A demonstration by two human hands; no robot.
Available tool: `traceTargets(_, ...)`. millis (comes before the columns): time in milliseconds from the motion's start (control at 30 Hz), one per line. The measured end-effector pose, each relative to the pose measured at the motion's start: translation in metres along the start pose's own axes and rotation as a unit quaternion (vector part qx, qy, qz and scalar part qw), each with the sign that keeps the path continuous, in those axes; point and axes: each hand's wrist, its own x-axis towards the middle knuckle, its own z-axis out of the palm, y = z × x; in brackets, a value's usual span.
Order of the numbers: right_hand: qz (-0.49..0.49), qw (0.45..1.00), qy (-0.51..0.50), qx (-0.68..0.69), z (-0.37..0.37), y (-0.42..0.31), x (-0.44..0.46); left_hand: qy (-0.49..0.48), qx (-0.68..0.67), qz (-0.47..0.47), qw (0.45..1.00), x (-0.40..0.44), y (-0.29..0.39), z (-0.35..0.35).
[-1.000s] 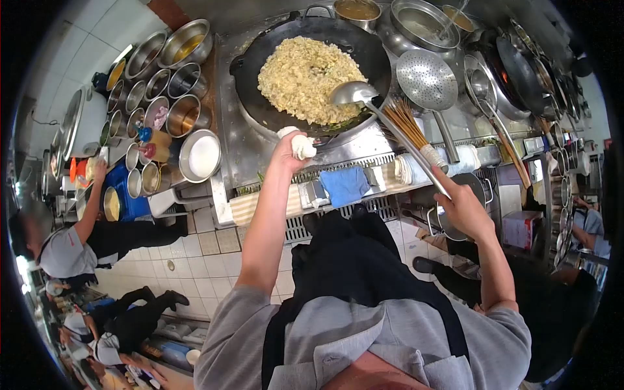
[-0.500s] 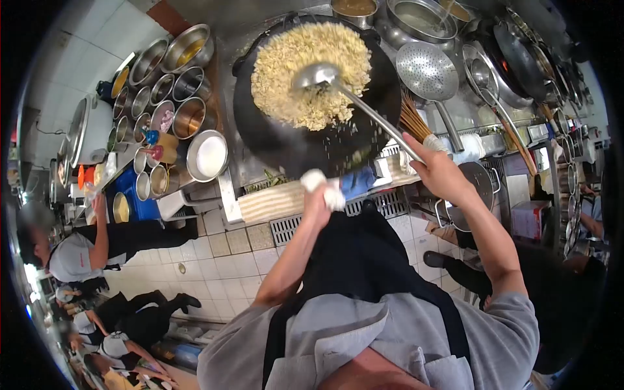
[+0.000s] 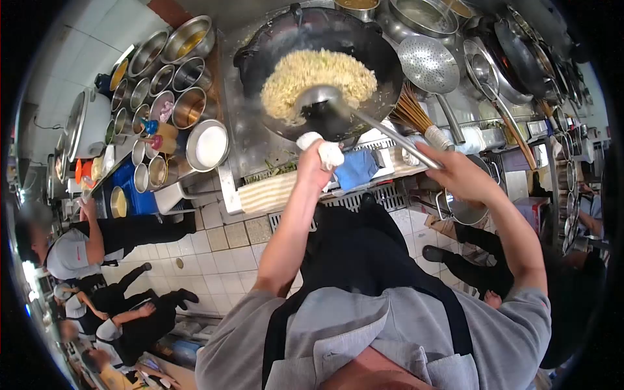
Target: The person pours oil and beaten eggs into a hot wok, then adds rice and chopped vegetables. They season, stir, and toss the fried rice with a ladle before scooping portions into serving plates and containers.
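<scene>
Fried rice (image 3: 318, 75) lies in a large black wok (image 3: 257, 62) on the steel stove. My left hand (image 3: 316, 168) is closed around a white cloth (image 3: 327, 153) at the wok's near edge; the cloth hides whatever part of the rim or handle lies under it. My right hand (image 3: 458, 174) grips the end of a long-handled steel ladle (image 3: 380, 127). The ladle's bowl, blurred, is inside the wok at the near side of the rice. A folded blue cloth (image 3: 357, 169) rests on the stove's front ledge, just right of my left hand.
Right of the wok are a perforated strainer (image 3: 428, 64) and a bamboo brush (image 3: 416, 116). Metal bowls, one with white contents (image 3: 211, 144), crowd the left counter. A co-worker (image 3: 71, 250) stands at the left; other people are farther back. Another person's dark-clad leg (image 3: 465, 260) is at the right.
The wok tilted toward me and has since settled back, with my left hand moving down, then up. The rice has shifted nearer, and the ladle has swept left and back toward the wok's near side.
</scene>
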Motion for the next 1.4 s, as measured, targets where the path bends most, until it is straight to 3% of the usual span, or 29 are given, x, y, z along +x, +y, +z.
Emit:
traceTargets(100,-0.070,0.974,0.176,-0.124,0.038,0.028,0.038,0.095,-0.003,0.018,0.995,-0.020,-0.061,-0.047)
traceTargets(167,-0.089,0.975,0.184,-0.084,0.040,0.026,0.027,0.023,0.038,0.031,0.999,-0.050,-0.067,-0.054)
traceTargets(200,-0.099,0.976,0.182,-0.063,0.044,0.025,0.019,0.031,0.025,0.026,0.999,-0.050,-0.061,-0.051)
traceTargets(233,-0.058,0.986,0.154,0.030,0.046,0.021,0.007,0.075,-0.008,0.040,0.996,-0.046,-0.048,-0.036)
traceTargets(333,0.035,0.945,0.093,0.313,0.049,0.009,-0.035,0.016,0.024,0.001,1.000,-0.035,0.020,-0.024)
traceTargets(467,0.049,0.890,0.148,0.429,0.063,0.025,-0.034,0.040,0.122,0.029,0.991,-0.054,0.037,-0.021)
traceTargets(567,0.060,0.862,0.160,0.478,0.057,0.036,-0.024,0.135,0.278,0.170,0.936,-0.068,0.001,-0.010)
traceTargets(600,0.075,0.849,0.154,0.500,0.057,0.038,-0.022,0.089,0.309,0.195,0.927,-0.070,-0.015,-0.021)
traceTargets(633,0.090,0.836,0.148,0.521,0.057,0.041,-0.020,0.116,0.339,0.259,0.897,-0.080,-0.032,-0.012)
traceTargets(700,0.141,0.740,0.054,0.655,0.061,0.038,-0.020,0.118,0.321,0.311,0.887,-0.077,-0.061,-0.021)
traceTargets(767,0.109,0.644,-0.058,0.755,0.053,0.031,-0.026,0.183,0.305,0.230,0.906,-0.081,-0.043,-0.008)
traceTargets(833,0.119,0.552,-0.113,0.818,0.052,0.053,-0.012,0.144,0.273,0.150,0.939,-0.074,-0.012,-0.020)
traceTargets(900,0.112,0.346,-0.213,0.907,0.063,0.086,0.002,0.125,0.233,0.108,0.958,-0.077,0.001,-0.028)
traceTargets(967,0.001,0.318,-0.337,0.886,0.082,0.106,0.008,0.127,0.168,0.084,0.974,-0.081,-0.007,-0.031)
traceTargets(1033,-0.017,0.285,-0.366,0.886,0.093,0.111,0.002,0.139,0.143,0.070,0.977,-0.085,-0.015,-0.040)
traceTargets(1133,0.089,0.274,-0.252,0.924,0.083,0.084,-0.012,0.134,0.123,0.045,0.982,-0.086,-0.016,-0.052)
traceTargets(1367,0.076,0.359,-0.200,0.909,0.121,0.051,-0.014,0.059,0.158,-0.043,0.985,-0.081,0.016,-0.070)
traceTargets(1400,0.061,0.343,-0.207,0.914,0.135,0.046,-0.011,0.063,0.138,-0.022,0.988,-0.072,0.016,-0.091)
